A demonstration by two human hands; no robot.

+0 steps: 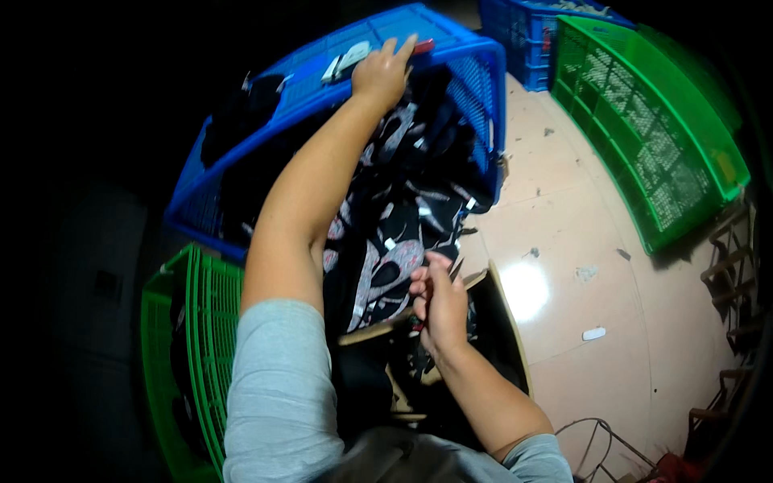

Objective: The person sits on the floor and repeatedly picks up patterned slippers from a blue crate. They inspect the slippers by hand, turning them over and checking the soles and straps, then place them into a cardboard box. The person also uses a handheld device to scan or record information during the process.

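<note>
My left hand (382, 79) reaches to the far rim of a large blue plastic crate (493, 105), its fingers stretched out and apart. Beside it on the rim lie white strips (348, 62), and by its fingertips is a small red object (423, 47). Black garments (394, 217) with grey patterned panels and white tags fill the crate and spill over its near side. In front of them, my right hand (443, 310) is curled closed, with a thin dark pointed tip (456, 269) sticking out past its fingers. The rest of that object is hidden.
Below my right hand stands an open cardboard box (509, 322) with dark things inside. Green crates stand at left (211, 346) and right (628, 121), and another blue crate (523, 48) is at the back. A white oblong piece (594, 333) and scraps lie on the tiled floor.
</note>
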